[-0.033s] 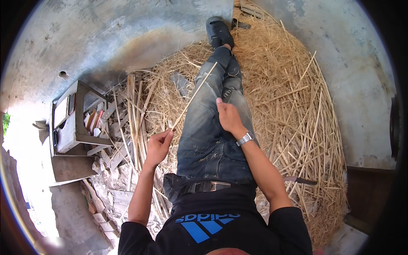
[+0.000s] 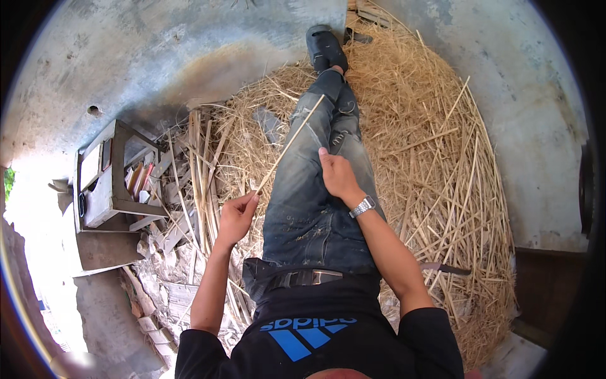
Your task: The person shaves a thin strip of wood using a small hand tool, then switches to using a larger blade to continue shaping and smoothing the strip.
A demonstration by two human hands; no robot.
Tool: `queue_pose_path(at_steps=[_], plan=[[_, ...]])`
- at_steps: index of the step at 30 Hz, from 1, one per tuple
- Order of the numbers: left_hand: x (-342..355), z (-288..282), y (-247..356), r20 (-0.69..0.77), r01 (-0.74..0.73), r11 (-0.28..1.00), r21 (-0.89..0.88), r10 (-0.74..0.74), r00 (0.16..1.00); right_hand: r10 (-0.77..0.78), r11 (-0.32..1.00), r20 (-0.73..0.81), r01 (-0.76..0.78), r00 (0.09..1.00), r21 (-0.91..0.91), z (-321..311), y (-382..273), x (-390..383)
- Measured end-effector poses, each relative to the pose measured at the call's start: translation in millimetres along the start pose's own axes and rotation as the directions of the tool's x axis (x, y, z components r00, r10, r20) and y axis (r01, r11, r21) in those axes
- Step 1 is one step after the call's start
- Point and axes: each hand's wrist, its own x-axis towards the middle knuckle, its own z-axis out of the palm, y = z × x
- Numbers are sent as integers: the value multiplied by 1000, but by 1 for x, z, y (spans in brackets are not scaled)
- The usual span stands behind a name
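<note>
My left hand is closed, pinching the lower end of a thin pale split-wood stick between thumb and fingers. The stick slants up and to the right over my jeans, its far tip free above the shin. My right hand, with a silver watch at the wrist, is curled closed over the thigh, thumb on top. It is apart from the stick, and whatever lies inside its fingers is hidden.
A thick layer of straw and loose sticks covers the floor around my crossed legs. A dark, knife-like thing lies by my right elbow. At left, a worn wooden stand holds several items. Bare walls rise beyond my feet.
The stick's far tip has shifted very slightly right and down. My right hand has moved a touch left; the left hand stays in place with the stick.
</note>
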Motion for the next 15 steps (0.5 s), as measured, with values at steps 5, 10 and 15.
queue_pose_path(at_steps=[5,10,15], plan=[[6,18,-4,-102,-100,966,237,127,987,-23,977,71,37,997,-208,22,-12,-5],[17,37,11,-105,-78,932,355,123,987,-56,952,88,80,995,-297,33,-22,-15],[31,54,15,-3,-136,911,389,149,989,-95,894,144,148,985,-423,42,-24,-21]])
